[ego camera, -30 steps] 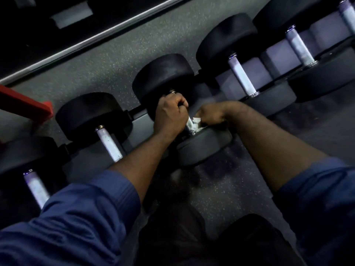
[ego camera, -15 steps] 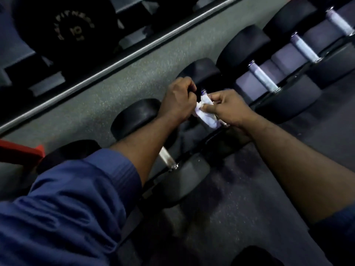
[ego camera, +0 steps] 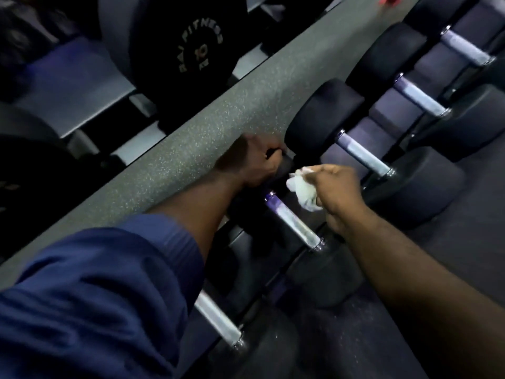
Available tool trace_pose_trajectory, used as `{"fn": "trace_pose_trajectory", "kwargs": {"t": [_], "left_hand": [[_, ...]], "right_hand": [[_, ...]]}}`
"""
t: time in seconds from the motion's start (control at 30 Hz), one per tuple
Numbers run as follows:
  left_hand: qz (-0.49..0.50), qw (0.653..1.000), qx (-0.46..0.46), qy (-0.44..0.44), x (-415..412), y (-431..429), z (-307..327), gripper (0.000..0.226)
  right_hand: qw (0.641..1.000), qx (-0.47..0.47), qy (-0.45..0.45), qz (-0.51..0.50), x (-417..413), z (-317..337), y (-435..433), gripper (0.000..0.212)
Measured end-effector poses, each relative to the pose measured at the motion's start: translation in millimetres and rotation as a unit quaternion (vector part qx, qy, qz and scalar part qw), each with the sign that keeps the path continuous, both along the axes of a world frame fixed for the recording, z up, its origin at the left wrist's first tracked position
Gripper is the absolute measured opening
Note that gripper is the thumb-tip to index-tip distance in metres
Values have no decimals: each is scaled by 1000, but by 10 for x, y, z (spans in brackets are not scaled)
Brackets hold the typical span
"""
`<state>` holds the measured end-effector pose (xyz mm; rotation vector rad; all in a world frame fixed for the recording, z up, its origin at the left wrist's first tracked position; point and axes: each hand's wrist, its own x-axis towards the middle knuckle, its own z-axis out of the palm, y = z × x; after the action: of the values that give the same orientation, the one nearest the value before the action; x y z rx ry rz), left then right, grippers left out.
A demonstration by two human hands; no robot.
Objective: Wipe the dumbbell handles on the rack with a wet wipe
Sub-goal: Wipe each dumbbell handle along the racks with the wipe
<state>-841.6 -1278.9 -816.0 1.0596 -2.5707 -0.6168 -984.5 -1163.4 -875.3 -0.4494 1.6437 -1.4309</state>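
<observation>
Black dumbbells with silver handles lie in a row on the rack, running from lower left to upper right. My right hand [ego camera: 337,192] grips a crumpled white wet wipe [ego camera: 302,191] just above and right of the middle dumbbell's handle [ego camera: 292,220], not touching it. My left hand [ego camera: 255,160] is curled over the far black head of that same dumbbell, with the head mostly hidden beneath it. The neighbouring handle to the right [ego camera: 363,154] and the one at lower left [ego camera: 218,318] are bare.
A speckled grey floor strip [ego camera: 191,138] runs diagonally behind the rack. Beyond it stands a black 10 kg weight plate [ego camera: 196,47] on grey shelving. More dumbbell handles [ego camera: 420,98] continue toward the upper right. Dark floor lies at lower right.
My right hand has lifted the wipe off the handle and pulled it to the right. My left hand let go of the wipe and now rests on the dumbbell's far head. The view shifted left.
</observation>
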Motion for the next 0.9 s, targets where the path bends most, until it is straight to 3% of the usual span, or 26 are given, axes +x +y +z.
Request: {"fn": "trace_pose_trajectory", "kwargs": {"t": [0.07, 0.17, 0.27, 0.37, 0.43, 0.53, 0.67, 0.9], "left_hand": [[-1, 1000, 6, 16, 13, -8, -30, 30], [-4, 999, -2, 35, 26, -4, -37, 30], [-13, 999, -4, 30, 10, -16, -49, 30], [-16, 999, 2, 30, 9, -13, -34, 29], [-17, 1000, -7, 19, 15, -21, -43, 28], [-19, 1000, -19, 3, 24, -30, -63, 28], [-18, 1000, -21, -3, 19, -41, -65, 28], [-53, 997, -55, 22, 36, -35, -59, 23]], "right_hand": [[994, -10, -96, -46, 74, -18, 35, 22], [994, -13, -105, -11, 290, -35, 152, 25], [997, 30, 21, 65, 409, -163, 207, 33], [971, 89, 207, 75, 394, -122, 146, 27], [954, 135, 255, 76, 429, -108, 129, 21], [958, 178, 222, 34, 462, -151, 45, 17], [966, 156, 205, -25, 499, -142, -78, 9], [971, 141, 155, 118, 404, -91, 2, 9]]}}
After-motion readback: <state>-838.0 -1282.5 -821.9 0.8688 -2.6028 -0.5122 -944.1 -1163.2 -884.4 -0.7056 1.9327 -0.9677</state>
